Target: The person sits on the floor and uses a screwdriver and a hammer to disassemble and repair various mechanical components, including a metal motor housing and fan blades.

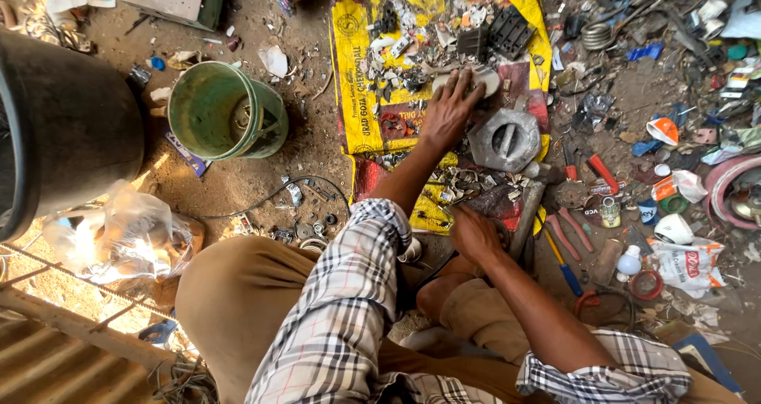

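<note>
Yellow printed sack (361,71) spread flat on dirt floor, long axis running away from the body, strewn with broken scrap. Dark drum (71,118) at far left; green bucket (226,111) on its side just beside, mouth facing the camera. Grey hexagonal metal casting (507,138) on the sack's right edge. White printed pouch (690,265) crumpled at right, near red-handled pliers (575,229). Left hand (448,111) stretched forward, fingers spread, fingertips touching pale round disc (483,77) lying flat, gripping nothing. Right hand (476,233) curled beside grey hammer handle (525,218); grip unclear.
</note>
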